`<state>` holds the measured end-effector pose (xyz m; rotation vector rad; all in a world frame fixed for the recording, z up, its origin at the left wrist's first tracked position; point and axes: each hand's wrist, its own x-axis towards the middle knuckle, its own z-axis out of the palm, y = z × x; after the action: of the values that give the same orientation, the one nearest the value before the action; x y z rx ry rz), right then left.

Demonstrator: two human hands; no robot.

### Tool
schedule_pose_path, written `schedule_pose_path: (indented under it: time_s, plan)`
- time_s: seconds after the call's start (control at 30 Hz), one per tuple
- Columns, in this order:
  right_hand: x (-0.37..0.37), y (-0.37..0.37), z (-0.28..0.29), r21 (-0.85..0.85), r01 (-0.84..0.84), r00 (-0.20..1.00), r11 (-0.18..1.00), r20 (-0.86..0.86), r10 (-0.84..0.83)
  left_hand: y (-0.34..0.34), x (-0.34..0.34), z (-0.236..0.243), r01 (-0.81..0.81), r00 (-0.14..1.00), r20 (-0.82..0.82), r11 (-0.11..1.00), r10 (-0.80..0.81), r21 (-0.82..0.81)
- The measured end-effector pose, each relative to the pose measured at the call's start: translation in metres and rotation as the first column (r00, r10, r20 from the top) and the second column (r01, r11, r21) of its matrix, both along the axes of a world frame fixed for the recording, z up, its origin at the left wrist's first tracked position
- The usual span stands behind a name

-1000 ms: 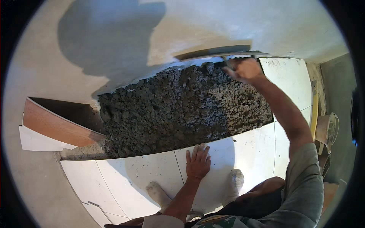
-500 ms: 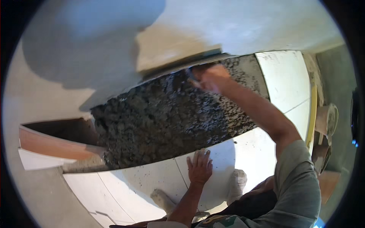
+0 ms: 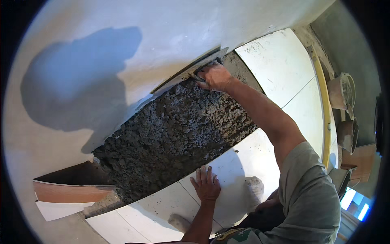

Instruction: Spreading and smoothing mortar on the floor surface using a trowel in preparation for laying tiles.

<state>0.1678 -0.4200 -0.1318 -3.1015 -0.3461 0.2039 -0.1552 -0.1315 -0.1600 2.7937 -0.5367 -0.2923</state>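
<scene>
A bed of dark, lumpy wet mortar (image 3: 170,126) lies between the wall and a row of white floor tiles (image 3: 162,207). At its far edge my right hand (image 3: 217,77) is closed round a dark, flat-edged tool (image 3: 202,72), mostly covered by the fingers, so its exact kind is unclear. The hand is beside a thin grey strip (image 3: 189,71) that leans along the foot of the wall. My left hand (image 3: 206,185) rests flat on a white tile near the mortar's near edge, fingers spread, holding nothing.
White tiles (image 3: 280,61) adjoin the mortar on the right, with a long yellow level (image 3: 323,110) lying over them. Buckets (image 3: 339,93) stand beyond it. At left is a box-like recess with a brown side (image 3: 69,193). My feet (image 3: 254,191) are on the near tiles.
The view has turned, tilting the scene. My right hand, blurred over the mortar before, is now at the strip by the wall. My left hand stays flat on the tile.
</scene>
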Motion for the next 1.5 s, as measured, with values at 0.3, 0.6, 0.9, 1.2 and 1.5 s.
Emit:
schedule_pose_path:
  time_s: [0.3,0.6,0.9,1.2,1.5]
  plan:
    - [-0.075,0.036,0.119,0.090,0.186,0.904,0.978,-0.405,-0.134,0.003,-0.003,0.008,-0.043,0.998,0.054,0.998,0.041,0.043]
    - [-0.211,-0.038,0.119,0.358,0.737,0.669,0.572,-0.506,-0.545,0.004,-0.003,0.002,0.006,0.987,0.158,1.000,-0.002,-0.019]
    - [-0.323,-0.095,0.109,0.349,0.798,0.600,0.491,-0.386,-0.701,-0.070,0.037,0.018,-0.125,0.957,0.263,0.992,0.121,-0.001]
    - [-0.341,-0.148,0.107,0.329,0.905,0.405,0.270,-0.476,-0.780,-0.074,0.081,0.020,0.135,0.900,0.430,0.983,-0.069,-0.125]
    - [-0.337,-0.175,0.065,0.462,0.846,0.481,0.266,-0.447,-0.754,-0.164,0.026,0.034,0.462,0.887,0.117,0.863,-0.447,-0.203]
